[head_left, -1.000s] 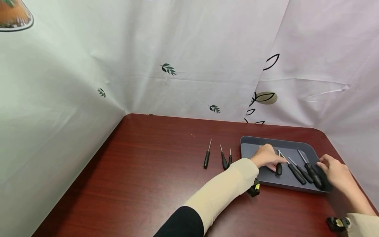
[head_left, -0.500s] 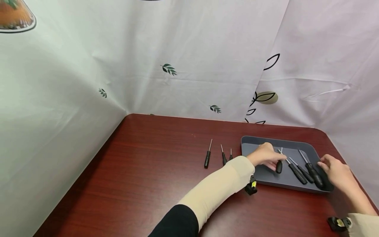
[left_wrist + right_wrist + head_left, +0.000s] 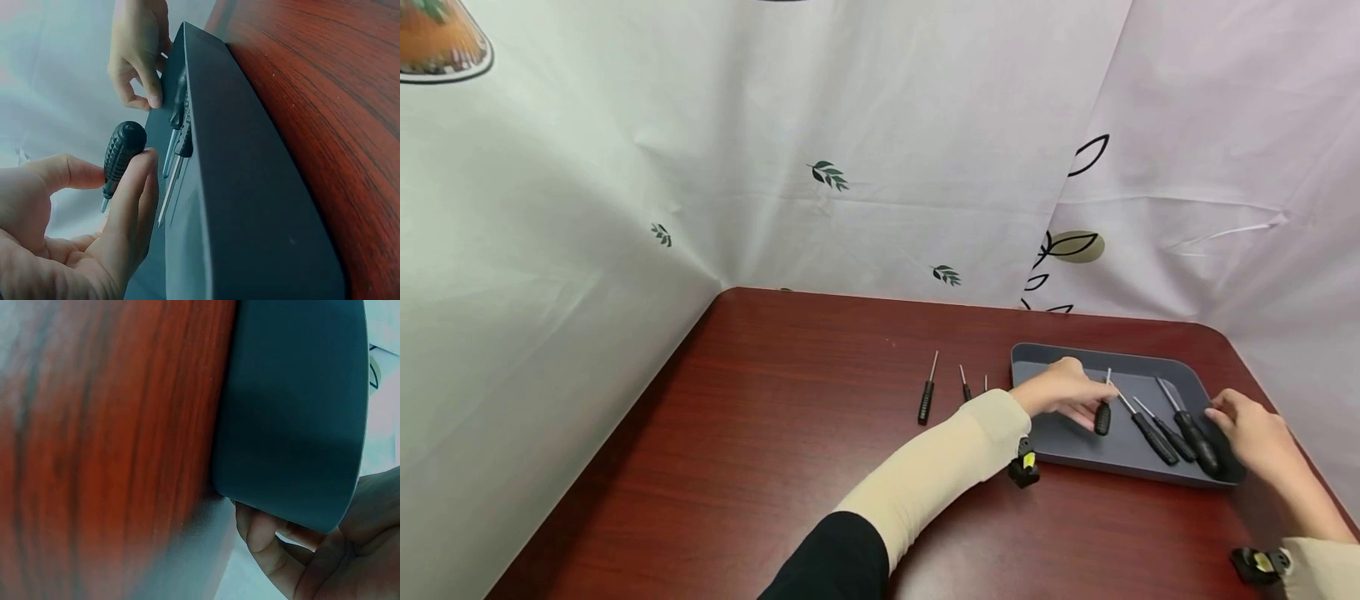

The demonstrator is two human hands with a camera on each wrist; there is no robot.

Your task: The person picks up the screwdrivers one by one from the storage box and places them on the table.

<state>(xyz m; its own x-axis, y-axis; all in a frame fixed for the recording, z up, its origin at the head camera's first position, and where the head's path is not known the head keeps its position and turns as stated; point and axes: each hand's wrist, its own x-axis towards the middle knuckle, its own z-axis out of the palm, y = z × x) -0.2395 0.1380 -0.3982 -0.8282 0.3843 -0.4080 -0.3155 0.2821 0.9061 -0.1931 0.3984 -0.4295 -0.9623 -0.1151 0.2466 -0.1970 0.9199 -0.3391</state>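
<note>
Over the grey tray [image 3: 1063,439], my left hand [image 3: 1066,388] pinches a small screwdriver [image 3: 1102,419] by its black handle between thumb and fingers. In the left wrist view, that screwdriver [image 3: 123,153] is raised, its metal shaft partly hidden by the hand. My right hand [image 3: 1255,433] holds the tray's right end, with the thumb at the rim and curled fingers outside, as the right wrist view shows. Inside the tray lie a long black screwdriver [image 3: 1153,439], a slimmer screwdriver [image 3: 1172,439] and a thicker-handled screwdriver [image 3: 1199,448], side by side at a slant.
Left of the tray, a screwdriver [image 3: 927,402] lies on the reddish-brown table [image 3: 790,417]. Beside it are two smaller screwdrivers, partly behind my left sleeve [image 3: 940,475]. White printed cloth [image 3: 880,225] hangs behind the table and along its sides.
My left hand has shifted slightly left with the small screwdriver, away from the other screwdrivers in the tray. My right hand and the tray have stayed in place.
</note>
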